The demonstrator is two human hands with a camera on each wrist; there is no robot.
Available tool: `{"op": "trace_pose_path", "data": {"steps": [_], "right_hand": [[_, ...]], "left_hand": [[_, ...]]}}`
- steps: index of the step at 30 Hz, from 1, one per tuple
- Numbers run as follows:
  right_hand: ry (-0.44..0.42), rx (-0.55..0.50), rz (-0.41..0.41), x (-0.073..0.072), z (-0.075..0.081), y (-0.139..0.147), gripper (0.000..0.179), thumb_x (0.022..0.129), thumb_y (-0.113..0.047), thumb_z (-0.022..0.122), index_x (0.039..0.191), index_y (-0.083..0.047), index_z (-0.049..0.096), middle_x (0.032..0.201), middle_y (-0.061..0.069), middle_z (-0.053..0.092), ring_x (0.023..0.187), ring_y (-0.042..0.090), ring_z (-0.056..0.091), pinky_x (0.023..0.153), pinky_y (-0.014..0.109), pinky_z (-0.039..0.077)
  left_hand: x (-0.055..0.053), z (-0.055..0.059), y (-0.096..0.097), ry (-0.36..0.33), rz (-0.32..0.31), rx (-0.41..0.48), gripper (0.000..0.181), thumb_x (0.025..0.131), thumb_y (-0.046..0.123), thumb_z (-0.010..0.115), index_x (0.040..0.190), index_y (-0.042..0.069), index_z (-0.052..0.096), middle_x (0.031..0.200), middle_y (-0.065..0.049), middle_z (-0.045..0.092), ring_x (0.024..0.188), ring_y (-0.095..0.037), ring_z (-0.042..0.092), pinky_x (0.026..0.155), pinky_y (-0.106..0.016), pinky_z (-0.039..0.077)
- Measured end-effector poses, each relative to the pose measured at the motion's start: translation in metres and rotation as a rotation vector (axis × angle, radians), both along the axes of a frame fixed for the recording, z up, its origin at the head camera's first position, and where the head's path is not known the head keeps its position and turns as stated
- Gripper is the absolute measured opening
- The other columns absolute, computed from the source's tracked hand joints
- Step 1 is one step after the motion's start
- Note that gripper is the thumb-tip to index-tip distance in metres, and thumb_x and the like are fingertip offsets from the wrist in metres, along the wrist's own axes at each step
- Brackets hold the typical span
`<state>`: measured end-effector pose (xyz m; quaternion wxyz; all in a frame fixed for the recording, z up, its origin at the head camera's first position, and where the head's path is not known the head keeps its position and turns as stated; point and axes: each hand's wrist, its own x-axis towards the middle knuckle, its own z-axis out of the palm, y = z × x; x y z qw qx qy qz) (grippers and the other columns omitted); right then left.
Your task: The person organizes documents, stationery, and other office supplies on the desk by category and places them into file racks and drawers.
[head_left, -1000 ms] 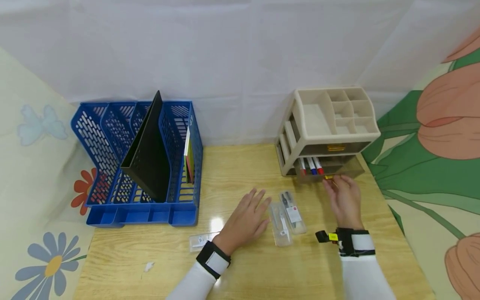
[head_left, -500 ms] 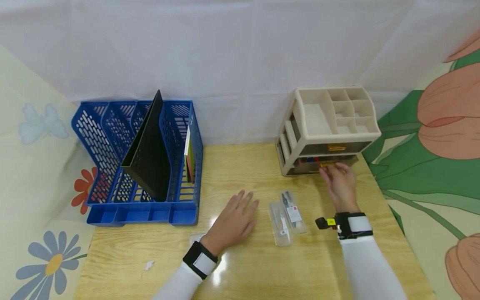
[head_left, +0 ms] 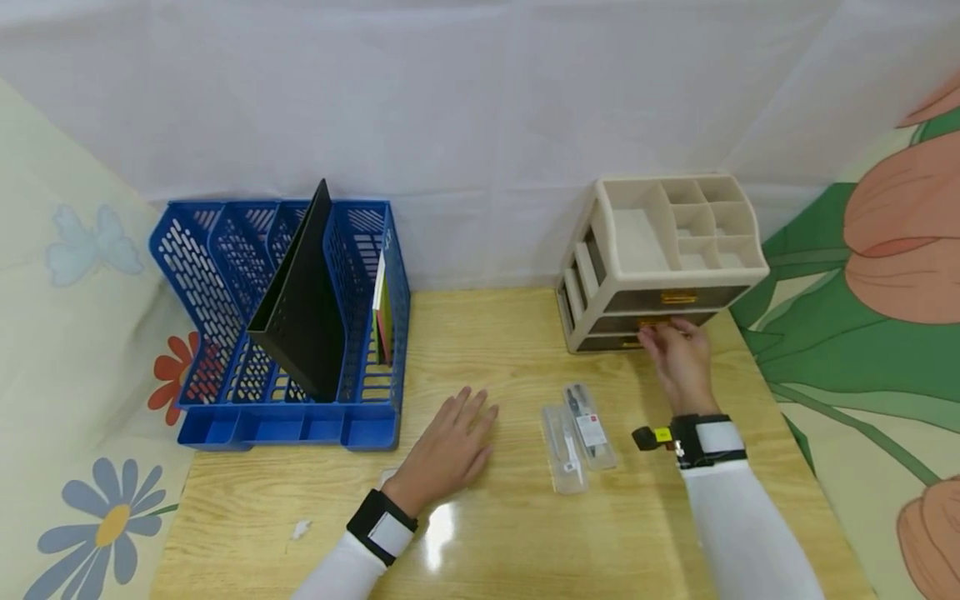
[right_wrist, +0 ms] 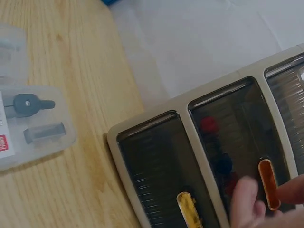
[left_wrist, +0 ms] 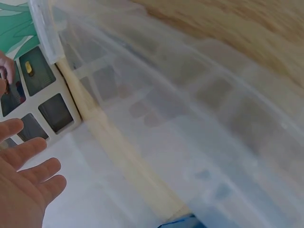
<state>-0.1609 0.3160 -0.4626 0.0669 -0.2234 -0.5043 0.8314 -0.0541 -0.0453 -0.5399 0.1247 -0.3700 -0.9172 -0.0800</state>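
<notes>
My right hand [head_left: 681, 367] is at the front of the beige drawer unit [head_left: 645, 287], thumb and finger on either side of the orange middle-drawer handle [right_wrist: 269, 184]. That drawer is closed, with red and blue pen caps [right_wrist: 224, 164] showing dimly through its dark front. My left hand [head_left: 442, 454] lies palm down over the table, fingers extended and holding nothing. A clear plastic case [left_wrist: 190, 114] looms close in the left wrist view; in the head view the hand and wrist hide most of it. Between the hands lie two clear cases, one with a white tool [head_left: 567, 450], one with a compass [right_wrist: 28, 104].
A blue file rack [head_left: 288, 425] stands at the back left, holding a black folder [head_left: 303, 308] and thin books [head_left: 382, 317]. A paper scrap [head_left: 300, 529] lies near the front left. White cloth [head_left: 480, 142] hangs behind the table.
My right hand has moved forward and the middle drawer, which stood out with markers showing, is now closed. My left hand has drifted left, covering more of the clear case beneath it.
</notes>
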Motion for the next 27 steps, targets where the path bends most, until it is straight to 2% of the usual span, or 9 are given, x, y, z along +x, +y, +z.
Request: {"op": "trace_pose_path", "data": {"steps": [5,8,10,12,15,17,19,21,27], "right_hand": [[-0.110,0.097,-0.052,0.001,-0.009,0.002,0.024,0.096,0.006,0.044,0.114,-0.007,0.036,0.096,0.007,0.048,0.076,0.013,0.056,0.059,0.018,0.057],[-0.159,0.141,-0.034,0.001,-0.019,0.005,0.017,0.094,0.007,0.044,0.104,-0.005,0.038,0.086,0.004,0.048,0.066,0.011,0.054,0.053,0.019,0.055],[-0.189,0.133,0.011,0.001,-0.027,0.009,0.011,0.095,0.005,0.045,0.102,-0.004,0.040,0.080,0.003,0.052,0.064,0.011,0.057,0.057,0.021,0.058],[-0.194,0.029,0.082,0.001,-0.033,0.014,0.006,0.098,0.001,0.044,0.104,-0.002,0.045,0.083,0.006,0.058,0.071,0.015,0.062,0.073,0.026,0.060],[-0.193,-0.188,0.164,0.000,-0.040,0.020,0.013,0.101,-0.003,0.044,0.113,-0.004,0.048,0.098,0.010,0.059,0.094,0.021,0.064,0.099,0.032,0.049],[-0.195,-0.318,0.184,-0.001,-0.042,0.023,0.017,0.101,-0.004,0.044,0.119,-0.006,0.045,0.110,0.012,0.052,0.107,0.025,0.058,0.108,0.034,0.040],[-0.204,-0.346,0.180,-0.002,-0.042,0.024,0.021,0.101,-0.006,0.046,0.121,-0.008,0.042,0.113,0.012,0.046,0.111,0.024,0.055,0.109,0.032,0.037],[-0.206,-0.343,0.174,-0.002,-0.043,0.024,0.024,0.100,-0.005,0.048,0.123,-0.008,0.040,0.113,0.011,0.045,0.110,0.023,0.055,0.108,0.030,0.040],[-0.099,-0.353,0.204,0.011,-0.052,0.027,0.015,0.101,-0.002,0.046,0.115,0.000,0.050,0.102,0.014,0.059,0.097,0.023,0.063,0.096,0.029,0.052]], "left_hand": [[0.000,0.000,-0.009,-0.001,-0.005,-0.040,0.057,0.094,0.036,0.054,0.143,0.008,0.044,0.149,-0.021,0.042,0.139,-0.041,0.033,0.111,-0.052,0.036],[-0.001,0.001,-0.016,0.021,-0.018,-0.071,0.058,0.094,0.037,0.054,0.144,0.008,0.044,0.150,-0.021,0.041,0.139,-0.041,0.031,0.112,-0.052,0.035],[-0.002,0.000,-0.020,0.038,-0.027,-0.085,0.059,0.094,0.037,0.054,0.144,0.008,0.044,0.150,-0.022,0.041,0.139,-0.041,0.031,0.112,-0.052,0.034],[-0.002,-0.001,-0.024,0.052,-0.037,-0.093,0.059,0.094,0.037,0.055,0.143,0.007,0.044,0.150,-0.022,0.042,0.139,-0.041,0.032,0.112,-0.052,0.035],[0.000,-0.004,-0.027,0.056,-0.047,-0.096,0.058,0.094,0.037,0.055,0.143,0.007,0.045,0.149,-0.021,0.042,0.139,-0.041,0.032,0.112,-0.052,0.035],[0.001,-0.006,-0.029,0.053,-0.049,-0.092,0.058,0.094,0.037,0.055,0.143,0.007,0.045,0.149,-0.021,0.043,0.139,-0.041,0.032,0.112,-0.052,0.035],[0.002,-0.007,-0.029,0.046,-0.047,-0.092,0.058,0.094,0.037,0.055,0.143,0.008,0.045,0.149,-0.021,0.043,0.139,-0.040,0.033,0.112,-0.052,0.036],[0.004,-0.007,-0.029,0.030,-0.041,-0.086,0.057,0.094,0.036,0.055,0.143,0.008,0.045,0.149,-0.021,0.043,0.139,-0.040,0.033,0.112,-0.052,0.035],[0.006,-0.008,-0.029,0.029,-0.031,-0.108,0.056,0.096,0.037,0.051,0.143,0.007,0.045,0.149,-0.021,0.042,0.139,-0.041,0.033,0.112,-0.052,0.035]]}}
